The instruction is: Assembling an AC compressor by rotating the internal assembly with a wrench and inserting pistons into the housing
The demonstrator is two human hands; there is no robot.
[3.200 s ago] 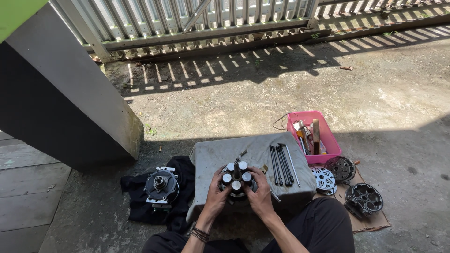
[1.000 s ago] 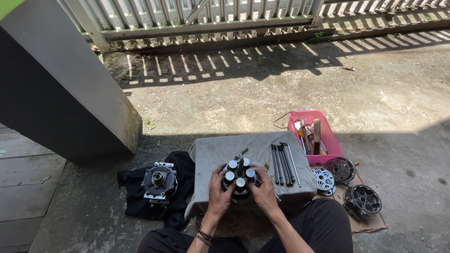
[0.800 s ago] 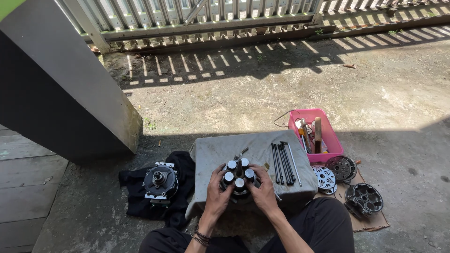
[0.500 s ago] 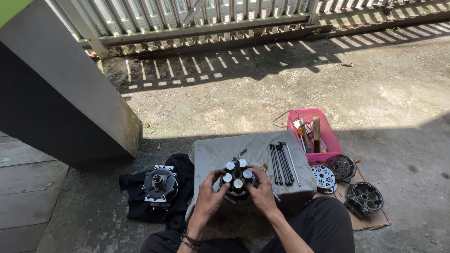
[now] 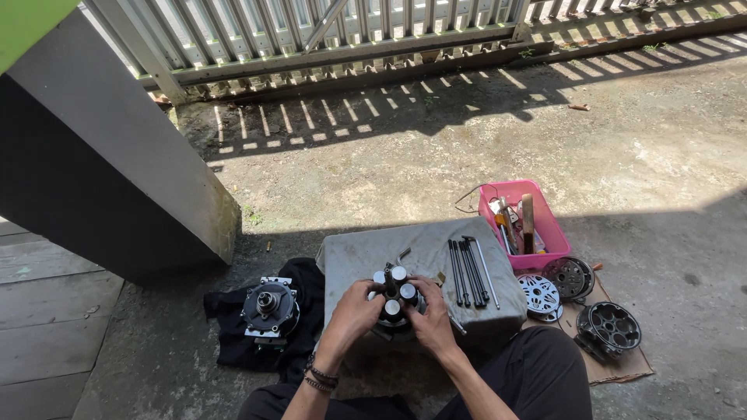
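A dark round metal assembly with several white-capped pistons (image 5: 393, 299) stands on a cloth-covered low block (image 5: 366, 253). My left hand (image 5: 354, 307) grips its left side and my right hand (image 5: 429, 320) grips its right side. Both hands wrap around the lower body, hiding it; only the piston tops show between them. A beaded bracelet is on my left wrist.
Several long black bolts (image 5: 467, 270) lie on the cloth to the right. A pink tray of tools (image 5: 545, 225) stands beyond. Round metal plates (image 5: 539, 295) and a cylinder housing (image 5: 611, 328) rest on cardboard. Another housing (image 5: 268, 307) sits on black cloth, left. A wall corner (image 5: 117, 179) rises at left.
The view shifted slightly. Both hands stay on the piston assembly, with my left hand's grip a little lower on its side.
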